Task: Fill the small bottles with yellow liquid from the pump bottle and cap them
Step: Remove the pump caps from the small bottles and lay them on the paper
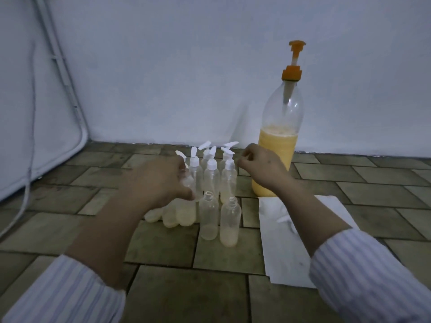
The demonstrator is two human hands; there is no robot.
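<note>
No readable writing shows on any bottle. The pump bottle (pixel 281 145), about half full of yellow liquid with an orange pump, stands by the pale wall (pixel 186 66). Left of it, capped small bottles (pixel 211 173) cluster, with 2 uncapped bottles (pixel 229 223) nearest. The left hand (pixel 161 180) has fingers curled round 1 small bottle; the right hand (pixel 261 169) hovers, fingers clenched on nothing visible. A white paper (pixel 279 248) lies on the brick-patterned floor (pixel 186 294), open in front.
</note>
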